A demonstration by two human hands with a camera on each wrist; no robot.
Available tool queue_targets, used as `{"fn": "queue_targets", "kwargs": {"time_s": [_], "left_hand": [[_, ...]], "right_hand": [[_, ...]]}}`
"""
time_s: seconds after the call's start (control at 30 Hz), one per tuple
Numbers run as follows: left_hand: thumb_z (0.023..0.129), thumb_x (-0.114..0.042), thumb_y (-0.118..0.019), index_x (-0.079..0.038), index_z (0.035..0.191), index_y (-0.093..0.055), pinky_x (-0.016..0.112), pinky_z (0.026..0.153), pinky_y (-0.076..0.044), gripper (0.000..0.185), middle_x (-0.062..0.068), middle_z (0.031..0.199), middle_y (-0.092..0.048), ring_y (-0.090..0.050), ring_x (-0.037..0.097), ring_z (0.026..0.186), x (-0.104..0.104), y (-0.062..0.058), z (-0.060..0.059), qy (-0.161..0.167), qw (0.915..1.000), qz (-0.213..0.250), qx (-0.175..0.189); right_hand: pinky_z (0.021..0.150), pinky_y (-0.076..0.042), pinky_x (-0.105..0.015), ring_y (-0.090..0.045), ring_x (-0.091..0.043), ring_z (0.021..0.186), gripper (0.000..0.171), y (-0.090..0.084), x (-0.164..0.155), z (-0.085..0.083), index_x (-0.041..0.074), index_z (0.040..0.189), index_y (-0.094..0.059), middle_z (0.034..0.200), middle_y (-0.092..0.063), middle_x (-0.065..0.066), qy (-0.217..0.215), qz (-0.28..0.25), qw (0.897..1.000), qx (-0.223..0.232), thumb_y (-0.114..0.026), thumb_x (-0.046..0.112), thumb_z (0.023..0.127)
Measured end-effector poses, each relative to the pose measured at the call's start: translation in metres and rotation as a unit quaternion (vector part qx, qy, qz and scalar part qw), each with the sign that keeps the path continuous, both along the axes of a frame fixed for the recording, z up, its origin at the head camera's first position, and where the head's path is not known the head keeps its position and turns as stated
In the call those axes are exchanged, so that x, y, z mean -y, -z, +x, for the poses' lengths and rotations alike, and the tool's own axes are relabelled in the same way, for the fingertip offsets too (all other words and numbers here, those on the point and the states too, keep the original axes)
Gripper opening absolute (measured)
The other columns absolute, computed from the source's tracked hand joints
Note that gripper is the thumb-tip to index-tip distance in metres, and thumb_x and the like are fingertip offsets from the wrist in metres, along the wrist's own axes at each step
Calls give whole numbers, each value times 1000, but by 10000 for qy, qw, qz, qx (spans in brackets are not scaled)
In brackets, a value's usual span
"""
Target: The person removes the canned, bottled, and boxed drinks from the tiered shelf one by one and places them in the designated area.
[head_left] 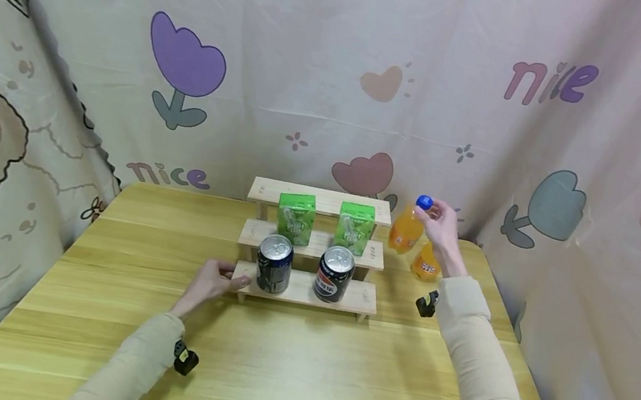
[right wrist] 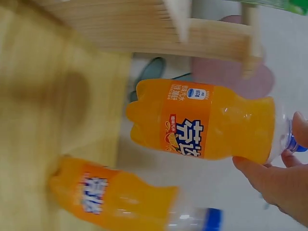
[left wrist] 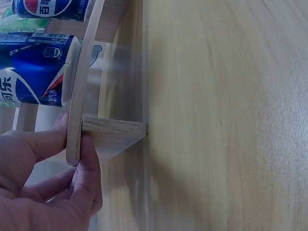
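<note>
A three-step wooden rack [head_left: 320, 201] stands at the back of the table. My left hand [head_left: 216, 281] pinches the left end of its lowest step, thumb above and fingers beneath, as the left wrist view shows. Held by its blue-capped neck in my right hand [head_left: 442, 228], an orange soda bottle [right wrist: 192, 122] hangs in the air beside the rack's right end. Another orange soda bottle [head_left: 425, 264] stands on the table below that hand. Two dark blue cola cans [head_left: 274, 265] sit on the lowest step, and two green drink cartons [head_left: 296, 218] on the middle one.
The wooden table [head_left: 286, 371] reaches toward me in front of the rack. A printed curtain [head_left: 314, 64] hangs right behind the table and along both sides.
</note>
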State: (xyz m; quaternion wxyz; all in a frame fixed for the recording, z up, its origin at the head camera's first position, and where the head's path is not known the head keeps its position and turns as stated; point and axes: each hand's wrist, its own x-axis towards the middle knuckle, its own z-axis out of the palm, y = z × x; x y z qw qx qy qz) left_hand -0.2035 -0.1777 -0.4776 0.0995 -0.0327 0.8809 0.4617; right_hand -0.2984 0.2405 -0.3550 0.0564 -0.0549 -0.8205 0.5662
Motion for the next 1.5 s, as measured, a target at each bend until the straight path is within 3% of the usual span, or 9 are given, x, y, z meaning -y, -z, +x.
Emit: {"fn": "queue_targets", "kwargs": {"time_s": [0.27, 0.6, 1.17, 1.33, 1.43, 1.5], "left_hand": [[75, -32, -69, 1, 105, -62, 26, 66, -49, 46, 15, 93, -67, -60, 16, 76, -1, 0, 0, 12, 9999, -96, -102], [75, -31, -70, 2, 104, -62, 24, 62, -47, 44, 14, 89, -66, -58, 16, 73, -2, -1, 0, 33, 9998, -115, -132], [76, -31, -69, 1, 105, -62, 24, 61, -47, 43, 13, 90, -66, -58, 16, 73, -2, -1, 0, 56, 9998, -113, -140], [76, -30, -69, 2, 107, -60, 25, 64, -49, 45, 15, 93, -66, -59, 15, 75, -2, -1, 0, 29, 10000, 4, -56], [76, -30, -69, 2, 107, -59, 25, 64, -49, 46, 15, 94, -66, -60, 15, 75, -1, 0, 0, 42, 10000, 47, -15], [76, -31, -69, 3, 108, -59, 26, 65, -49, 47, 15, 94, -65, -59, 15, 76, 0, 0, 0, 67, 10000, 40, -18]], "right_hand": [[106, -28, -48, -37, -35, 125, 48, 33, -8, 1, 3, 129, -38, 135, -39, -20, 45, 195, 9996, 216, -56, 20, 88], [105, -31, -46, -39, -35, 124, 48, 51, -7, 1, 1, 130, -37, 135, -39, -22, 111, 268, 9989, 371, -55, 17, 88], [104, -32, -45, -41, -34, 122, 48, 56, -5, 0, 4, 131, -37, 134, -42, -19, 219, 291, 9981, 490, -54, 19, 89], [107, -28, -46, -35, -33, 127, 49, 56, -2, 0, 6, 132, -36, 138, -38, -19, 173, 294, 9983, 466, -54, 19, 89], [110, -22, -45, -28, -32, 132, 55, 56, 0, 1, 6, 135, -31, 142, -32, -17, 195, 215, 9994, 191, -56, 21, 87], [112, -19, -42, -26, -29, 134, 60, 56, 3, 3, 6, 135, -30, 143, -30, -16, 258, 101, 9993, -233, -59, 23, 86]]}}
